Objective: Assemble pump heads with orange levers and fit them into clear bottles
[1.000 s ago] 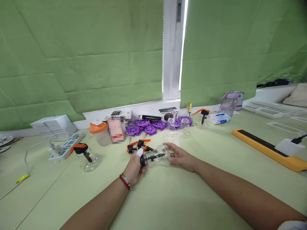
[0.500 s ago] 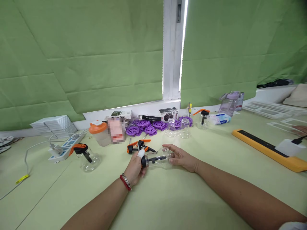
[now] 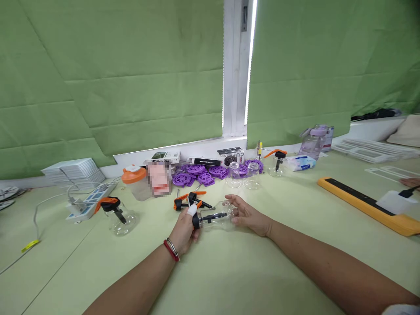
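A clear glass bottle (image 3: 219, 224) lies sideways between my hands, with a black stem inside. My left hand (image 3: 182, 231) is closed around its black cap (image 3: 196, 220); a white covering wraps the thumb. On the bottle's broad end, my right hand (image 3: 252, 218) is curled with thumb and fingers against the glass. Just beyond my left hand lie loose black-and-orange bottle tops (image 3: 180, 203) with metal spouts. To the left stands a similar capped bottle (image 3: 126, 224) with an orange lever. Another capped bottle (image 3: 277, 166) stands at the back right.
Two clear glass bottles (image 3: 251, 179) without tops stand near purple plastic parts (image 3: 206, 178). An orange-lidded cup (image 3: 134, 176) and a power strip (image 3: 95, 202) are at left. Rightward are a tissue pack (image 3: 300, 163), an orange-and-black bar (image 3: 361, 202) and another person's hand (image 3: 411, 183).
Almost nothing differs. The fingers of my right hand have lifted slightly at the bottle's broad end; my left hand keeps its hold on the cap.
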`<state>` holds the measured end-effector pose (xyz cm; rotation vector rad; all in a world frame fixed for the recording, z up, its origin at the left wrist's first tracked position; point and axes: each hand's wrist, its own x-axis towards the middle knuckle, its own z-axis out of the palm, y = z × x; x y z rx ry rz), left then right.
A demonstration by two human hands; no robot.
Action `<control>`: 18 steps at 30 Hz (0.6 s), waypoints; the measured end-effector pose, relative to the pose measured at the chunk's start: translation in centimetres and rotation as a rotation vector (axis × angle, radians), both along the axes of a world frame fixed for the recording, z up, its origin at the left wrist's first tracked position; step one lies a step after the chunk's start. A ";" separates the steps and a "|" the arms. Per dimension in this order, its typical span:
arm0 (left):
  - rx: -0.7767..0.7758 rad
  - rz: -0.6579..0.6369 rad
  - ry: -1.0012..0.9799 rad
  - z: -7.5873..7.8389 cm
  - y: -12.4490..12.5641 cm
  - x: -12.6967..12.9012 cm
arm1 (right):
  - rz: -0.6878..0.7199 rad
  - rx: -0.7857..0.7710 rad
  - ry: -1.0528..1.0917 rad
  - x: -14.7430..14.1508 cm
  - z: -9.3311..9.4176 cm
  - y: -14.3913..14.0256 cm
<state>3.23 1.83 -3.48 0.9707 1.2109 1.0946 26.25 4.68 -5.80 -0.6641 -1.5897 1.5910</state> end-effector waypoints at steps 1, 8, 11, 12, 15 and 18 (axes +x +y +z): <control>0.000 0.002 0.003 0.0 0.0 0.0 | 0.008 -0.004 0.009 0.0 0.0 0.0; 0.010 -0.004 0.008 0.1 -0.1 0.0 | -0.041 -0.042 -0.107 -0.4 0.0 0.2; -0.009 0.006 0.004 0.1 -0.1 0.0 | -0.054 -0.007 -0.126 -0.5 0.2 0.1; -0.013 0.012 0.004 0.1 0.0 0.0 | -0.054 0.000 -0.110 -0.5 0.2 0.0; -0.015 0.033 -0.006 0.1 0.1 -0.1 | -0.034 0.020 -0.033 -0.3 0.2 0.0; -0.009 0.038 -0.003 0.0 0.2 -0.1 | 0.009 0.022 -0.011 -0.1 0.1 0.1</control>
